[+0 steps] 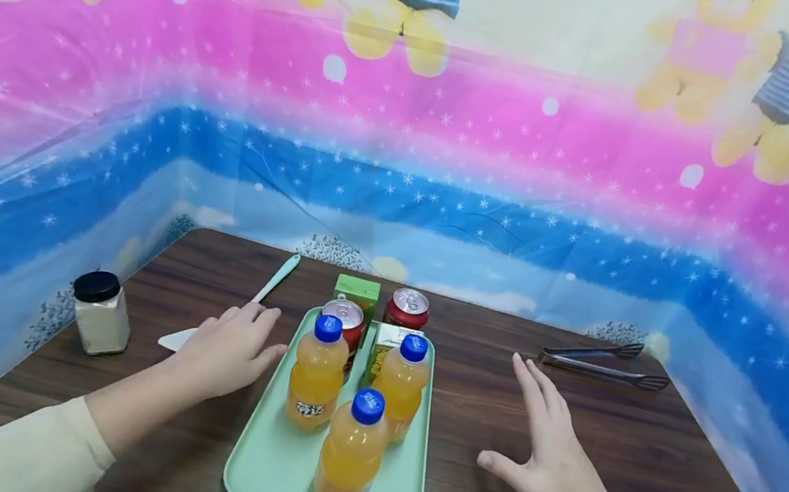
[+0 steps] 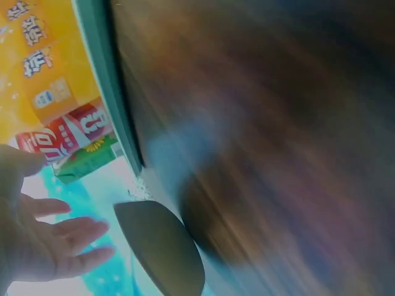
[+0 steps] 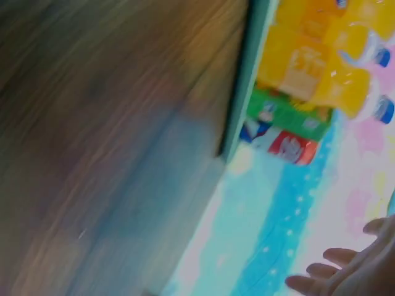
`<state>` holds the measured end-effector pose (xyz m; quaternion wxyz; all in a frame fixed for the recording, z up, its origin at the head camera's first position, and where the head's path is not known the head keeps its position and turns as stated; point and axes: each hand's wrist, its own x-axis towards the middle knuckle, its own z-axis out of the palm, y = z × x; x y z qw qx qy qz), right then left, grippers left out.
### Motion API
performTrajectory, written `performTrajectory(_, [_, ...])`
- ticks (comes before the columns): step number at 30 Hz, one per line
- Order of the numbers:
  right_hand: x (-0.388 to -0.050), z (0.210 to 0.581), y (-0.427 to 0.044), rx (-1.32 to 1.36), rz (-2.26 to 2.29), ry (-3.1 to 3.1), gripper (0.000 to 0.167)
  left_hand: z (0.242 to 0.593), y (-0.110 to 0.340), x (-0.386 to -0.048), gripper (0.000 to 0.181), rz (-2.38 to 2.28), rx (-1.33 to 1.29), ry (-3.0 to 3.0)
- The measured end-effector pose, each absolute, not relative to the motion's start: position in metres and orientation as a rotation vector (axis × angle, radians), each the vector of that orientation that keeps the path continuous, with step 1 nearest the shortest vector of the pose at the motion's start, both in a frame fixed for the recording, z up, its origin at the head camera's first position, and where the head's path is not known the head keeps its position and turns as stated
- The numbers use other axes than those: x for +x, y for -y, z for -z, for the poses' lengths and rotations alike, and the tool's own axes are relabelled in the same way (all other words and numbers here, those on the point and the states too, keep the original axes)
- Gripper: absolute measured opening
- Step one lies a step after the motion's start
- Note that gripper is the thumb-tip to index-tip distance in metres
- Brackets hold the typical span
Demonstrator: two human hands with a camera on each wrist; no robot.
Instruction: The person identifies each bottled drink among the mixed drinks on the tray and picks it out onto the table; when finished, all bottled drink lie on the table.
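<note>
A mint-green tray (image 1: 265, 467) holds three orange-drink bottles with blue caps: one at left (image 1: 315, 382), one at right (image 1: 399, 389), one in front (image 1: 351, 458). Behind them stand a red soda can (image 1: 347, 317) and a green drink carton (image 1: 378, 366). My left hand (image 1: 224, 348) hovers left of the tray with fingers spread, holding nothing. Under and behind it lies a spatula with a mint handle (image 1: 278, 276) and a white blade (image 1: 175, 339). Right of the tray, my right hand (image 1: 548, 448) is raised, fingers extended, holding nothing.
A second red can (image 1: 407, 308) and a green box (image 1: 358, 291) stand at the tray's far end. At far left stands a black-lidded jar (image 1: 100, 314) of pale contents. Metal tongs (image 1: 605, 364) lie at the back right of the brown table (image 1: 466, 491), before a patterned cloth backdrop.
</note>
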<state>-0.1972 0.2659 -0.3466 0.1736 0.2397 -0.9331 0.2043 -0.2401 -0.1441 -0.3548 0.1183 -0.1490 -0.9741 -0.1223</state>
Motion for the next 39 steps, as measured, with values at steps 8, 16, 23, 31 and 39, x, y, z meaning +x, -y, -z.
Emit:
performTrajectory(8, [-0.187,0.334,-0.242,0.805,-1.017,2.43,0.081,0.356,0.128,-0.255,0.034,0.978,-0.222,2.993])
performTrajectory(16, [-0.182,0.334,-0.219,0.993,-1.444,2.298,0.063,0.366,0.119,-0.262,0.019,1.162,-0.035,3.133])
performTrajectory(23, [-0.18,0.339,-0.196,1.131,-1.657,2.25,0.054,0.372,0.119,-0.266,0.011,1.13,-0.053,3.163])
performTrajectory(31, [-0.18,0.346,-0.171,1.123,-1.785,2.344,0.055,0.376,0.117,-0.267,0.017,1.047,-0.083,3.166])
performTrajectory(39, [-0.183,0.354,-0.157,1.067,-1.921,2.399,0.062,0.376,0.114,-0.266,0.019,1.019,-0.077,3.17])
